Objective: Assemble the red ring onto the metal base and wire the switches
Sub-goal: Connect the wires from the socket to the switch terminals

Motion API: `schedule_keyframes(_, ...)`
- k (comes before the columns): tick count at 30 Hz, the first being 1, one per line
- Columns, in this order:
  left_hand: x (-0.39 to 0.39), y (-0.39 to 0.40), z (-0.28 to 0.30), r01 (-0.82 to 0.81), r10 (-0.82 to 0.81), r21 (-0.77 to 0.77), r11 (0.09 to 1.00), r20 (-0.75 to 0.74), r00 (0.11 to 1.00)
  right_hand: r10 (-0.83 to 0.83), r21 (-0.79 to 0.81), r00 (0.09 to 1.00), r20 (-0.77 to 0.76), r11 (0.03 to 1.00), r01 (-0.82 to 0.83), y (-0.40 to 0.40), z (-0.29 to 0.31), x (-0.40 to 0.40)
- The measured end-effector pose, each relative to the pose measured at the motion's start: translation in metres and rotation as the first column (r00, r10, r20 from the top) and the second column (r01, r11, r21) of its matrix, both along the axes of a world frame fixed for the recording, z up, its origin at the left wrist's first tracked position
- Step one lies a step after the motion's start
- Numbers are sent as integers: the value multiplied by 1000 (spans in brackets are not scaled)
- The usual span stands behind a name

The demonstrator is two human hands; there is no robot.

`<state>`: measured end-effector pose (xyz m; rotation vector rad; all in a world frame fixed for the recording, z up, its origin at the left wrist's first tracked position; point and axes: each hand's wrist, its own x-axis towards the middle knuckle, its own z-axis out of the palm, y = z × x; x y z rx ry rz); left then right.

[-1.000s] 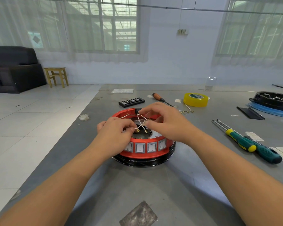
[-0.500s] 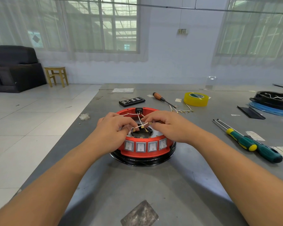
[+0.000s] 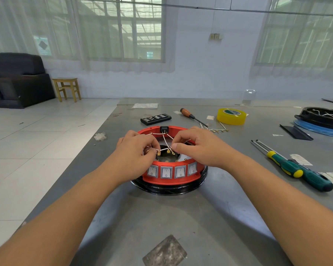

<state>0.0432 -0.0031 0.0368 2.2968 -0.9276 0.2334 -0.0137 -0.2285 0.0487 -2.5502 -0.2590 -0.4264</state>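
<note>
A black sofa [image 3: 13,79] and a wooden stool [image 3: 66,89] stand on the tiled floor at far left, well apart from the grey table [image 3: 181,217]. A black remote-like part [image 3: 155,118] lies on the table behind the assembly. The red ring [image 3: 171,178] sits on the black-rimmed metal base [image 3: 169,190] near the table's middle; four rocker switches [image 3: 172,171] occupy its near wall, and a black connector [image 3: 164,129] sits at its far rim. White wires [image 3: 165,140] run from that connector into the ring's centre, ending in brass terminals [image 3: 168,151]. The left hand [image 3: 136,152] rests over the ring's left side, its fingers curled and pinching a wire end. The right hand [image 3: 198,148] is over the ring's right side, its fingers curled and pinching a wire. To the right lie an orange-handled screwdriver [image 3: 192,117], loose spare wires [image 3: 217,128], a yellow tape roll [image 3: 231,116], two green-handled screwdrivers [image 3: 296,169], a black strip [image 3: 295,132], and a second black base [image 3: 323,118] on a blue disc at the edge.
</note>
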Motion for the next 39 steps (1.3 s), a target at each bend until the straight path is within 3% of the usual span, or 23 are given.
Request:
schedule_keyframes(18,10,-8,-13,-149,161,-90,985,145,976,55,66,997,-57,997,-51,-8,3,-2)
schedule_keyframes(22,8,-6,-12,-113,120,-56,992,144,982,24,52,995,94,998,-29,-8,6,-2)
schedule_keyframes(25,6,-6,-12,-103,113,-74,992,146,983,-116,108,978,175,989,98,-7,9,-3)
schedule_keyframes(31,4,-9,-12,-100,107,-50,994,185,977,-254,40,966,-48,966,256,-2,4,3)
schedule_keyframes(39,3,-9,-10,-74,78,-25,997,218,973,-319,12,946,-65,947,320,5,-1,13)
